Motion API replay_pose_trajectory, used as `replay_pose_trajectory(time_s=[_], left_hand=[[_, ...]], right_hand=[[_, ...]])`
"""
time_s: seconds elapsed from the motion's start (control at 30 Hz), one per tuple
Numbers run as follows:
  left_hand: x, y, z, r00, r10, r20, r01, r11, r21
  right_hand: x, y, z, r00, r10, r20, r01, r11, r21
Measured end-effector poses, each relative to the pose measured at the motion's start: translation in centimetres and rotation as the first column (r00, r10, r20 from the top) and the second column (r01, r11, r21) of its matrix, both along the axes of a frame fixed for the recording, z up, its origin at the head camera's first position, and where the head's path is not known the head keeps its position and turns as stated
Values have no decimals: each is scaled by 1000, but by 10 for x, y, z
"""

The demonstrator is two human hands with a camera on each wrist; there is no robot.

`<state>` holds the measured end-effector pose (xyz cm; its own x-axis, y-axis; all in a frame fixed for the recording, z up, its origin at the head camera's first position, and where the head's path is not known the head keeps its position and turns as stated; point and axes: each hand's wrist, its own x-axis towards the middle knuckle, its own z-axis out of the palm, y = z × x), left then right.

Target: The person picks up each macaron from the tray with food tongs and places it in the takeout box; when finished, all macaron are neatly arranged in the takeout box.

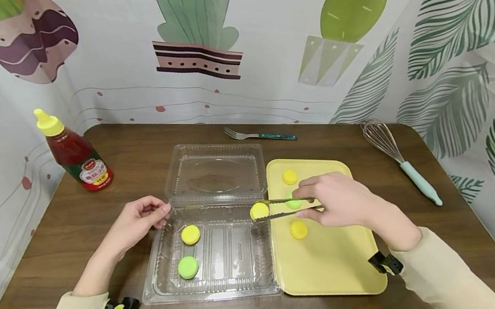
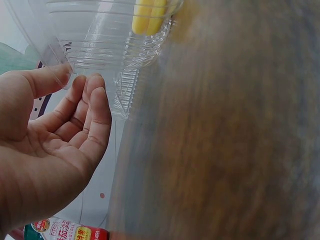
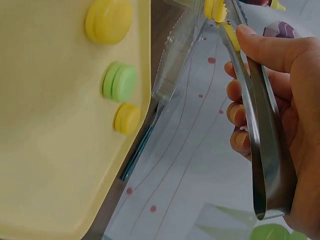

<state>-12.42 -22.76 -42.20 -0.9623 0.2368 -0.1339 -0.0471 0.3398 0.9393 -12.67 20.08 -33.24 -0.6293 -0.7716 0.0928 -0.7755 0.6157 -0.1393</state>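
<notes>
My right hand (image 1: 338, 199) grips metal tongs (image 3: 265, 150), their tips squeezing a yellow macaron (image 1: 259, 211) above the right side of the clear plastic container (image 1: 219, 289). With thumb and fingertips, my left hand (image 1: 142, 221) pinches the container's rim at its back left corner. Inside the container lie another yellow macaron (image 1: 190, 234) and a green macaron (image 1: 188, 267). On the yellow tray (image 1: 336, 269) to the right, a green macaron (image 3: 120, 81) sits between two yellow ones; in the head view the tongs partly cover it.
The container's lid (image 1: 216, 172) stands open behind its base. A fork (image 1: 264, 135) lies farther back on the wooden table (image 1: 48, 269). At the back left stands a ketchup bottle (image 1: 80, 158); a whisk (image 1: 400, 163) lies right of the tray. Patterned cloth (image 1: 116, 46) hangs behind.
</notes>
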Motion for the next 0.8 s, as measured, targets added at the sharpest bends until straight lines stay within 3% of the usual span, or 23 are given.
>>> replay_pose_trajectory(time_s=[0.8], left_hand=[[-1,-1,-2,1000,-1,0,1,1000,9]], right_hand=[[-13,-55,-14,992,98,77,-104,991,79]])
